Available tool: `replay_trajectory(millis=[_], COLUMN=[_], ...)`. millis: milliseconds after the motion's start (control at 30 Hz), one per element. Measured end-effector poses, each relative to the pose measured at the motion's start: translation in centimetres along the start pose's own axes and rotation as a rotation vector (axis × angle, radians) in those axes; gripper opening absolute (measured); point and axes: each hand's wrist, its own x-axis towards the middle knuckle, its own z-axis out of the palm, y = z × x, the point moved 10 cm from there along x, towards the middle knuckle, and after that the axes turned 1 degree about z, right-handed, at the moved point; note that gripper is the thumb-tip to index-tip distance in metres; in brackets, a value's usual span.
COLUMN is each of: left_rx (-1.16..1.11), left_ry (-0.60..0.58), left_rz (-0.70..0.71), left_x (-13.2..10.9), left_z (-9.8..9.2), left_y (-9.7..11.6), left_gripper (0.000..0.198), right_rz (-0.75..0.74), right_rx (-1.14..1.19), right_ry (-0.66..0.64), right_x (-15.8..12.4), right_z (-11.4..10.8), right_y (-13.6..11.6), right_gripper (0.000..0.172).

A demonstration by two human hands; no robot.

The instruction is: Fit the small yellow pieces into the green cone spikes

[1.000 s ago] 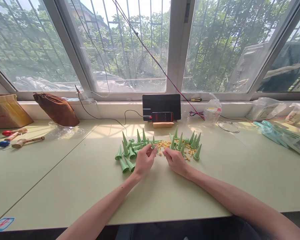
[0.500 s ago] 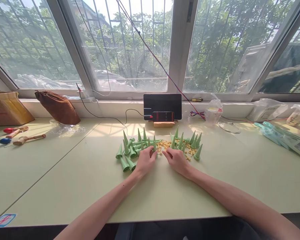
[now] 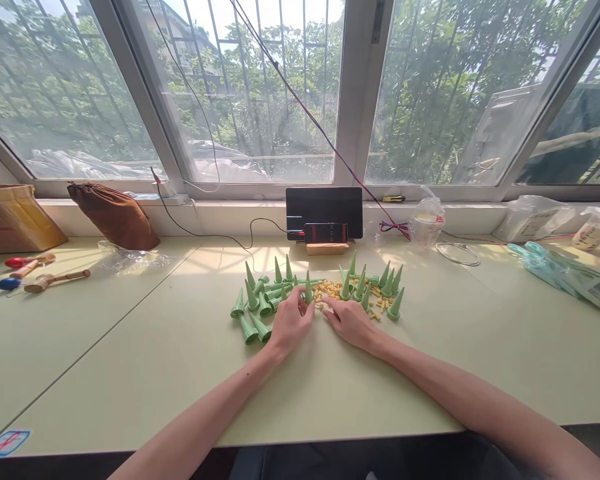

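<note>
Green cones stand and lie in a cluster on the pale table, with more upright cones on the right. Small yellow pieces are heaped between the two groups. My left hand rests at the cluster's near edge, thumb and fingers closed round the base of an upright green cone. My right hand lies at the near side of the yellow heap, thumb and index finger apart, with nothing seen between them; its other fingers are partly hidden.
Behind the cones a phone leans on a wooden stand before a black tablet. A brown pouch and wooden toys are at the left. A plastic cup and a bluish-green bag are at the right.
My right hand has shifted slightly left, and its thumb and index finger have parted. My left hand stays at the same cone. The view has moved very slightly.
</note>
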Motion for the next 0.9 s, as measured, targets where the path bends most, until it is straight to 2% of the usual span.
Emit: replay_trajectory(millis=[100,167,267,500,900], left_rx=[-0.063,-0.111,-0.127,0.036,0.077], left_ry=[0.047,0.056,-0.010,-0.236,-0.250], left_rz=[0.009,0.028,0.096,0.233,0.259], left_x=[-0.3,-0.4,-0.6,-1.5,-1.5], left_z=[-0.6,-0.8,-0.1,2.5,2.5], left_y=[0.8,1.4,2.3,3.5,4.0], left_gripper=[0.030,0.026,0.015,0.031,0.032], right_rz=[-0.005,-0.004,-0.003,0.006,-0.034], right_rx=[-0.025,-0.035,-0.034,-0.018,0.072], right_ry=[-0.021,-0.024,-0.016,-0.005,0.001], right_x=[0.1,0.1,0.1,0.1,-0.1], right_z=[0.2,0.3,0.3,0.5,-0.1], right_y=[-0.1,-0.1,-0.1,0.4,-0.4], right_gripper=[0.028,0.026,0.020,0.017,0.023])
